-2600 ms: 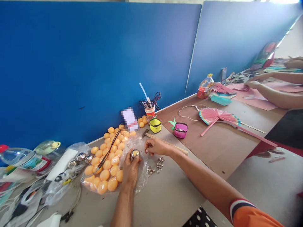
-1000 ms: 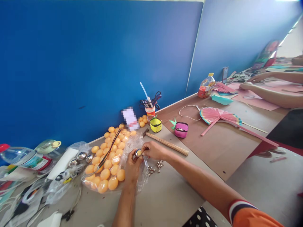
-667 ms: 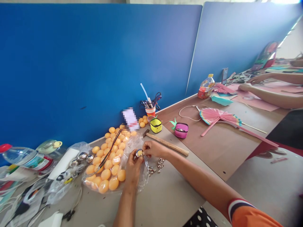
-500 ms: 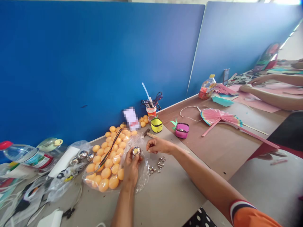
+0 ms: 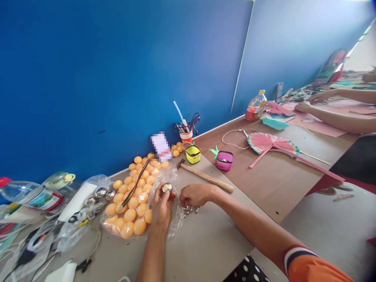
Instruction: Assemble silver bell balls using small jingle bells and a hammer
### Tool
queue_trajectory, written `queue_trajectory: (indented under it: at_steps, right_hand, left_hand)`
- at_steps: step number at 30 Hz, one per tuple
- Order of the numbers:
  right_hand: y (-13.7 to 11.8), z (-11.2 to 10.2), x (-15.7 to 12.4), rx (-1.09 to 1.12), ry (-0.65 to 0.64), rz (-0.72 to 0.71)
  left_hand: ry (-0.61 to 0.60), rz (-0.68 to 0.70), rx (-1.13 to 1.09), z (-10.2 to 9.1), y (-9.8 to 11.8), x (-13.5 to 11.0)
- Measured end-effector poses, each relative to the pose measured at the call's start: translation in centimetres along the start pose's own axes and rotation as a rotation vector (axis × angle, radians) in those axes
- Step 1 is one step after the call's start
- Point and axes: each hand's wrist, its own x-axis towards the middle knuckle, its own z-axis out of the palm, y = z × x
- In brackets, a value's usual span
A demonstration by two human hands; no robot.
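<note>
Ball (image 5: 167,187), silver, held in left hand (image 5: 161,207); right hand (image 5: 195,195) curled narrow at small metal pieces (image 5: 188,212).
Can't say if right holds any; hammer (image 5: 207,177) at that hand's 1 o'clock.

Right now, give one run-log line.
left hand: holds shiny yellow-patched silver ball; right hand: at small silvery metal pieces, contact unclear; wooden-handled hammer: on gray table

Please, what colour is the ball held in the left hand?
The ball in the left hand is shiny silver, partly yellow; the head view shows it.
</note>
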Motion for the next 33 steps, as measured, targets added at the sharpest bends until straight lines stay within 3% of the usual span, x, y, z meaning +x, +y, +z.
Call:
queue_trajectory:
  at_steps: [6, 10, 13, 17, 22, 33]
  right_hand:
    - [0.2, 1.3, 0.7, 0.037, 0.086, 0.045]
    - [0.2, 0.7, 0.6, 0.096, 0.119, 0.008]
    - [0.4, -0.4, 0.0, 0.315, 0.189, -0.049]
    - [0.6, -1.5, -0.6, 0.713, 0.336, -0.018]
    - [0.6, -0.8, 0.1, 0.957, 0.415, -0.022]
    - [0.1, 0.6, 2.0, 0.865, 0.516, 0.032]
  left_hand:
    - [-0.023, -0.002, 0.041, -0.1, -0.2, 0.0]
    - [-0.033, 0.015, 0.060, -0.3, -0.3, 0.1]
    - [-0.048, 0.031, 0.077, -0.4, -0.3, 0.0]
    - [-0.075, 0.012, 0.064, -0.4, -0.2, 0.0]
    - [-0.073, 0.026, 0.125, -0.4, -0.3, 0.0]
    - [-0.057, 0.031, 0.132, -0.4, -0.7, 0.4]
